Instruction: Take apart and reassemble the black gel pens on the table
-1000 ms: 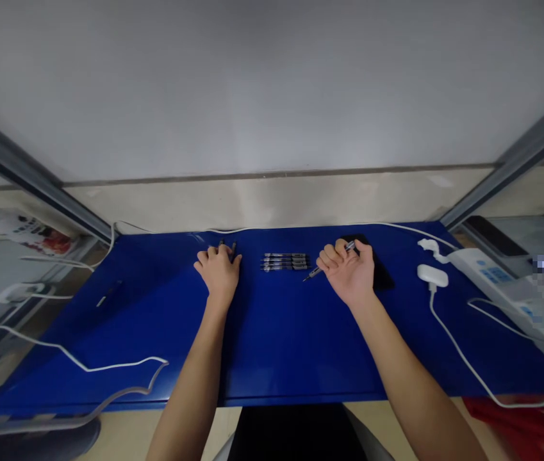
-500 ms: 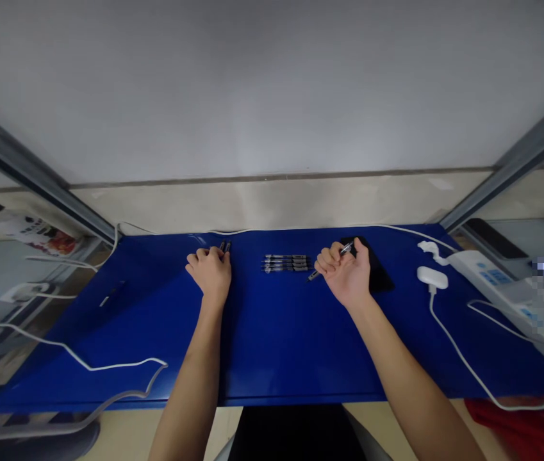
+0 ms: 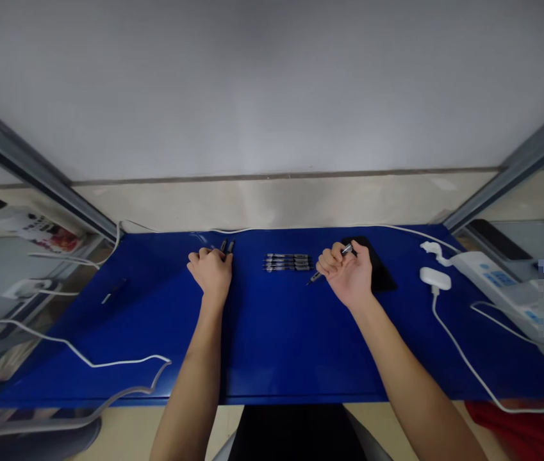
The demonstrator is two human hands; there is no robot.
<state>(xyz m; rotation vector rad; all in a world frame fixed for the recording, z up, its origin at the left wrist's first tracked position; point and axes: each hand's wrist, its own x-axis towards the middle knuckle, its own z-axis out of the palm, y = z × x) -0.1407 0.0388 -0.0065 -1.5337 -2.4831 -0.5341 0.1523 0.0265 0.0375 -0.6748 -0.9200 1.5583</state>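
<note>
Pens [image 3: 230,246] show partly beneath left hand [image 3: 210,272] (grip unclear); right hand [image 3: 348,274] clasps 1 pen [image 3: 316,277].

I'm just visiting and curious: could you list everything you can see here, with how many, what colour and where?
Tabletop: one, blue, centre
Pens in a row: at least four, dark and clear, mid-table
Held pen: one, dark, in right hand
Pens at the left hand: at least two, dark, partly hidden
Flat slab: one, black, behind right hand
Slim object: one, dark, table's left
Small case: one, white, table's right
Power strip: one, white and blue, right edge
Cables: several, white, both sides
Bottle: one, black-capped, far left
Cloth-like item: one, red, lower right
Wall: one, greyish, behind
Hands: two, bare; left, right, over the table
</note>
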